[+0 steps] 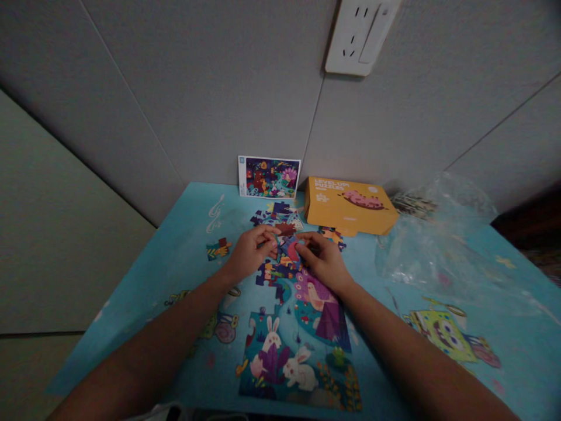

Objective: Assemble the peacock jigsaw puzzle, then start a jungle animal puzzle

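A partly joined jigsaw puzzle [302,345] with rabbits and a purple figure lies on the blue cartoon-printed table [184,257]. My left hand [252,251] rests at the puzzle's upper part, fingers curled and pinching a dark red puzzle piece [286,229]. My right hand [322,260] lies just beside it, fingers bent and pressing on the pieces at the puzzle's top edge. Several loose pieces [276,215] lie just beyond the hands. One single piece [218,249] sits apart to the left.
A reference picture card [269,176] leans on the grey wall. An orange puzzle box [348,206] lies at the back right of the hands. A crumpled clear plastic bag [432,245] covers the right side. A wall socket [360,35] is above.
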A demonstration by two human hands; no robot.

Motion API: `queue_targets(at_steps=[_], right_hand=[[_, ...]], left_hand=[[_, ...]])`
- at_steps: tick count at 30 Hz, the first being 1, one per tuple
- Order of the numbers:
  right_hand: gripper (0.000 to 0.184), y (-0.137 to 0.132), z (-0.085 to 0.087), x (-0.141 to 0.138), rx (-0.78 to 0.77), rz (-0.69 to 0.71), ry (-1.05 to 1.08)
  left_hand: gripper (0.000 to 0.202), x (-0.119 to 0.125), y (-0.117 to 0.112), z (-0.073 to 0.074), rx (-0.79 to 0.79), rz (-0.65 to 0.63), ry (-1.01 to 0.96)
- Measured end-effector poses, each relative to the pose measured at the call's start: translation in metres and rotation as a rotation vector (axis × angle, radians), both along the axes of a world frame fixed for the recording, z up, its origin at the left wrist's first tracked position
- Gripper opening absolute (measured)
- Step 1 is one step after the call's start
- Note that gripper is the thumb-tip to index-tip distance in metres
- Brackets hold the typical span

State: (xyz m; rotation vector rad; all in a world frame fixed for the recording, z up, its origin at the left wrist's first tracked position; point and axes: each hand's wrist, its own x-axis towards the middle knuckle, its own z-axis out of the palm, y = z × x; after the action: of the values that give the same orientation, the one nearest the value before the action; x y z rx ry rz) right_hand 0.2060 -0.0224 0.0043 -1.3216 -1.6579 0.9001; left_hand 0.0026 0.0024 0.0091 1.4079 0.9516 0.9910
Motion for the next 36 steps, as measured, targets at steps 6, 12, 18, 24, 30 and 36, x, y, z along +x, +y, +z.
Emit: queue_targets(at_steps=[6, 12, 18, 24, 30, 36], right_hand=[[0.029, 0.001, -0.004, 0.001, 0.002, -0.009, -0.016], [0.023, -0.001, 0.000, 0.001, 0.018, -0.070, 0.128], [0.030, -0.001, 0.005, 0.001, 0.050, -0.143, 0.287], [0.022, -0.002, 0.007, 0.003, 0.182, 0.093, -0.060], [0.024, -0.002, 0.009, 0.003, 0.204, 0.110, -0.117], [0.014, -0.003, 0.013, 0.001, 0.213, 0.183, -0.212]], left_hand=[[0.027, 0.000, 0.001, -0.002, 0.031, 0.069, 0.029], [0.028, -0.003, 0.005, -0.005, 0.056, 0.192, 0.049], [0.027, -0.003, 0.005, -0.003, 0.057, 0.169, 0.040], [0.025, -0.001, -0.006, 0.003, 0.227, -0.083, 0.143], [0.026, -0.001, -0.002, 0.000, 0.251, -0.006, 0.153], [0.024, -0.003, 0.007, 0.004, -0.052, 0.359, -0.125]])
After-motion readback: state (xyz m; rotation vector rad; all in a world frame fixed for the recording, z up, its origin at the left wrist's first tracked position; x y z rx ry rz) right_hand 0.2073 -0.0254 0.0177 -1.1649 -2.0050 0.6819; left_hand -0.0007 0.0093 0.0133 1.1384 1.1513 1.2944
